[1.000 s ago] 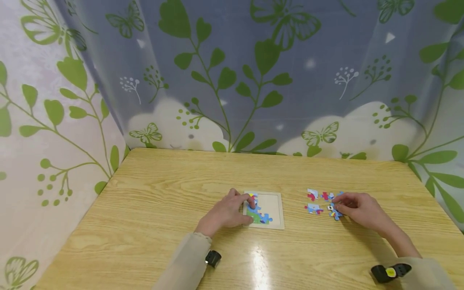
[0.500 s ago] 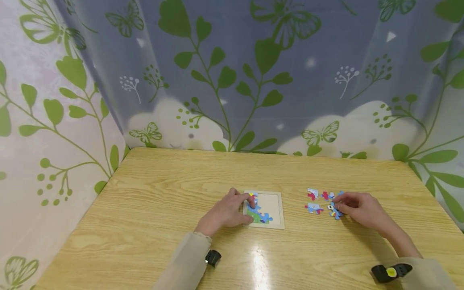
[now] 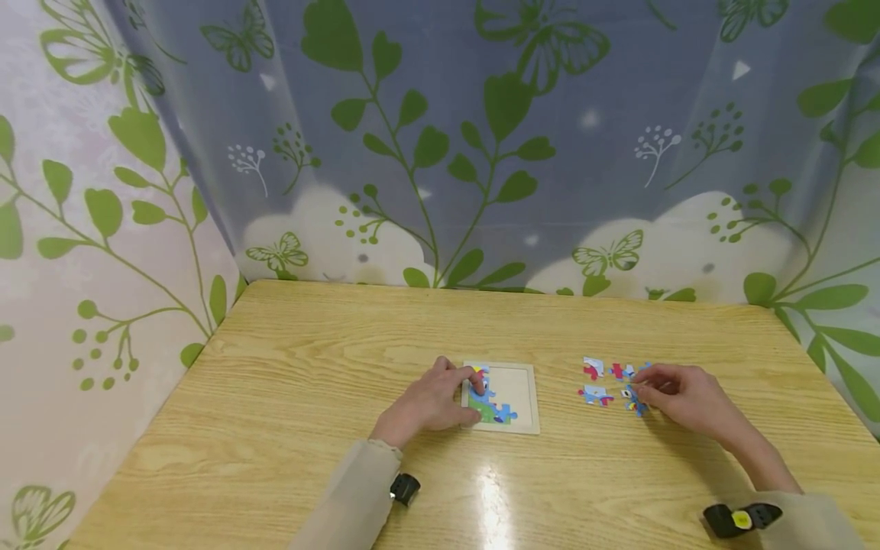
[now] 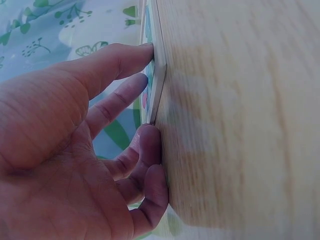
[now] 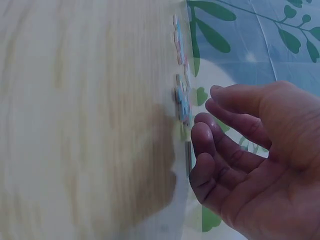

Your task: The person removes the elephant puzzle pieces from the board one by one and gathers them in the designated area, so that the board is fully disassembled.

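Note:
A square wooden puzzle tray (image 3: 534, 397) lies on the table, with several blue, green and yellow jigsaw pieces (image 3: 505, 414) along its left and bottom sides. My left hand (image 3: 429, 401) rests on the tray's left part. In the left wrist view, the thumb (image 4: 137, 57) touches the tray's frame, and the other fingers lie bent along its edge. To the right, my right hand (image 3: 687, 401) hovers by a blue piece with an eye print (image 3: 634, 399). The right wrist view shows the right hand's fingers (image 5: 220, 130) loosely bent, with nothing between them, apart from the pieces (image 5: 183, 102).
Several loose pieces lie left of the right hand, among them a white-and-red one (image 3: 593, 368) and a light blue one (image 3: 595, 396). The wooden table (image 3: 330, 344) meets a patterned curtain (image 3: 440, 153) at its back edge.

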Motion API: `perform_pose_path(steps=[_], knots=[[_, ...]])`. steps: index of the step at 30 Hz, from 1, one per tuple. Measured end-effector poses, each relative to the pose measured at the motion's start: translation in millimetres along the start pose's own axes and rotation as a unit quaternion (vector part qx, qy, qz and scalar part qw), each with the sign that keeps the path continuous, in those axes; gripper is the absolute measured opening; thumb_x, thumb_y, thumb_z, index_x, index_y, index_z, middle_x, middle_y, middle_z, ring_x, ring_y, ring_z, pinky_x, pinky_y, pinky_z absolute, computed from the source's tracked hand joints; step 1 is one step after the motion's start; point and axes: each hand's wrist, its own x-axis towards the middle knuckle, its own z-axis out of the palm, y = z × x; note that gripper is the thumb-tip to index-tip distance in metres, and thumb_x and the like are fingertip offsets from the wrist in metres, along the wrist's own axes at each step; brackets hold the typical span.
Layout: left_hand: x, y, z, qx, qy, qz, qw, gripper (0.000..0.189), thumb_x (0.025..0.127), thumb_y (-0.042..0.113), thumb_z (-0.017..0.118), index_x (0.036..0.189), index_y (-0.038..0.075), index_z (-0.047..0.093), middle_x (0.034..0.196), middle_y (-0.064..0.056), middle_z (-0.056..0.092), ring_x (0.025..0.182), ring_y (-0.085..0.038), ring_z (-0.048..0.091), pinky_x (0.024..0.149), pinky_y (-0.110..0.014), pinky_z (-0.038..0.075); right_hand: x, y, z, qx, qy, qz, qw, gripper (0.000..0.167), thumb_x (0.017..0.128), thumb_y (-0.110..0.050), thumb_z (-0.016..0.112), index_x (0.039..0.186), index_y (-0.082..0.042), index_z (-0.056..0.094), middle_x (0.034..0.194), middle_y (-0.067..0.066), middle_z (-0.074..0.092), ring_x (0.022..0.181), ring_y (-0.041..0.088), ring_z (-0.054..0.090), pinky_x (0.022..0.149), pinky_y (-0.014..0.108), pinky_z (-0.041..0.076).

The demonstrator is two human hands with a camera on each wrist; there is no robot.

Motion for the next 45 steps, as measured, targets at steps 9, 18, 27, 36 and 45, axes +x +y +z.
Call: perform_pose_path(steps=[9,18,27,36,45], knots=[[0.3,0.1,0.2,0.003,-0.003,-0.002,1.0000,0.027,0.076,0.034,0.068,0.098,0.032,0.054,0.103,-0.002,0.038,0.084,-0.019,0.041,0.063,-0.032,0.036,3.1,-20,8,0.004,0.006,-0.027,0.9996,0.026,0.083,-0.039,0.059,0.098,-0.018,0.064,0.083,-0.003,0.061,0.072,0.013,0.057,0.057,0.029,0.042],[0.9,-0.1,0.1,-0.002,-0.004,-0.004,1.0000,0.027,0.076,0.034,0.068,0.099,0.032,0.054,0.103,-0.002,0.037,0.082,-0.019,0.041,0.062,-0.032,0.036,10.4,-36,20,0.044,-0.002,-0.054,0.9976,0.023,0.083,-0.038,0.059,0.096,-0.019,0.063,0.082,-0.002,0.060,0.070,0.015,0.058,0.053,0.028,0.044],[1.4,0.2,0.0,-0.004,-0.007,-0.010,0.9999,0.026,0.076,0.034,0.068,0.098,0.032,0.054,0.104,-0.002,0.037,0.084,-0.019,0.041,0.063,-0.032,0.035,18.3,-50,33,0.052,-0.013,-0.083,0.9951,0.022,0.082,-0.035,0.061,0.098,-0.019,0.064,0.081,-0.006,0.061,0.069,0.011,0.057,0.056,0.027,0.044],[1.0,0.2,-0.4,-0.007,-0.003,-0.007,0.9999,0.026,0.075,0.034,0.068,0.097,0.032,0.055,0.103,-0.001,0.037,0.085,-0.019,0.041,0.064,-0.033,0.034,24.9,-69,47,0.057,-0.038,-0.101,0.9925,0.022,0.082,-0.037,0.060,0.096,-0.021,0.064,0.078,-0.007,0.059,0.067,0.009,0.056,0.052,0.027,0.043],[1.2,0.3,-0.2,-0.007,-0.002,-0.006,1.0000,0.026,0.075,0.034,0.069,0.097,0.032,0.055,0.103,-0.001,0.038,0.085,-0.019,0.041,0.064,-0.032,0.035,28.5,-84,58,0.052,-0.056,-0.110,0.9909,0.015,0.083,-0.034,0.061,0.094,-0.024,0.063,0.078,-0.009,0.058,0.068,0.008,0.055,0.056,0.027,0.044]])
